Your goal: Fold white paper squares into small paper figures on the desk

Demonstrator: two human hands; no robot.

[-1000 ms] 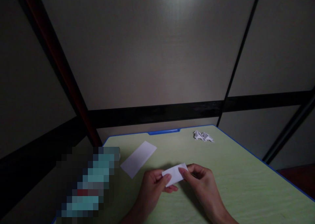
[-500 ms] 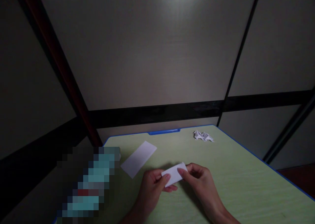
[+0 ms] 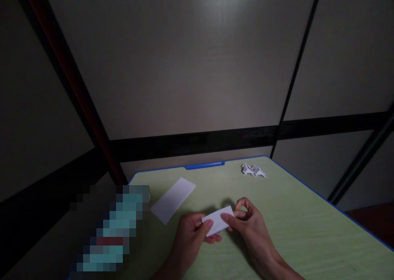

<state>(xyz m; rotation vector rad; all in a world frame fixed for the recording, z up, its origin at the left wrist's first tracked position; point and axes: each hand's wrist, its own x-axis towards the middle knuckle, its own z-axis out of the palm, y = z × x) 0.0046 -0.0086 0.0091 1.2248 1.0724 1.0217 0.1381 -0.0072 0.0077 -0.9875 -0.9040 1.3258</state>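
Taking the folded white paper (image 3: 219, 222) as the clock's center, a dark red upright strip (image 3: 75, 95) slants down at 10 o'clock beside grey wall panels (image 3: 197, 66), which stand behind the counter (image 3: 308, 230) from about 10 round to 2. A black band (image 3: 184, 143) crosses them low down. The room is dim, with a soft glare high at 12. The counter's top is pale green with a wood-like grain.

At 9 o'clock lies a pixelated teal thing (image 3: 115, 226), its identity masked. A flat rectangular paper sheet (image 3: 173, 200) rests slantwise at 10. The left hand (image 3: 190, 232), at 8, grips the folded white paper with its thumb on top and fingers beneath. The right hand (image 3: 250, 224), at 3, pinches the other end under its thumb, index finger curled up. The paper is held tilted above the counter. Two white origami figures (image 3: 254, 170) sit side by side, seemingly touching, at 1.

Blue trim (image 3: 353, 220) lines the counter. The left edge is mostly hidden by the masked thing; a blue recessed strip (image 3: 205, 165) marks the far edge near 12; the right edge runs from 1 down past 3, with green surface between it and the right hand.
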